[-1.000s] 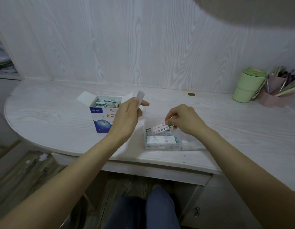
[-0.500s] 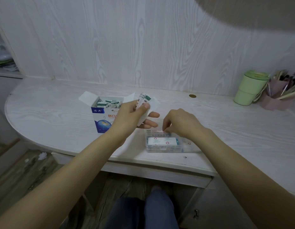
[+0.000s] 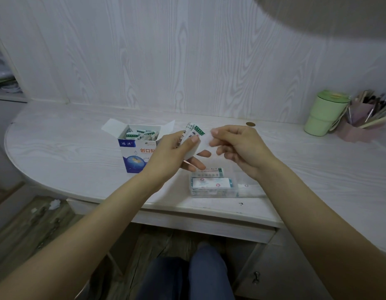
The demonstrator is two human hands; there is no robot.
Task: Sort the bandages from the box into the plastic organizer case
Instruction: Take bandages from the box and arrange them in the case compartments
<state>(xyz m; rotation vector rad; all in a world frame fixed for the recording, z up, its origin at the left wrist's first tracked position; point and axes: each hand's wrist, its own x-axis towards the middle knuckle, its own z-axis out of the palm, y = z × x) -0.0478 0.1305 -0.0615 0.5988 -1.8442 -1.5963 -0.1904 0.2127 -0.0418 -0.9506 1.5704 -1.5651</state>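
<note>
An open blue and white bandage box (image 3: 134, 151) stands on the white desk with several wrapped bandages (image 3: 140, 134) inside. Just right of the box, my left hand (image 3: 176, 151) grips a small stack of bandages (image 3: 193, 134) held up above the desk. My right hand (image 3: 239, 147) has come up to that stack, and its thumb and forefinger pinch a white bandage (image 3: 206, 142) at the stack's right side. Below both hands, near the desk's front edge, the clear plastic organizer case (image 3: 241, 191) lies open and holds several bandages (image 3: 211, 182).
A green lidded cup (image 3: 325, 113) and a pink pen holder (image 3: 358, 126) stand at the back right. A small coin (image 3: 250, 124) lies near the wall. The desk's front edge (image 3: 187, 207) runs just below the case, and my legs are under it.
My right hand left a bandage in the case, rose up and to the left, and now pinches a bandage from the stack in my left hand.
</note>
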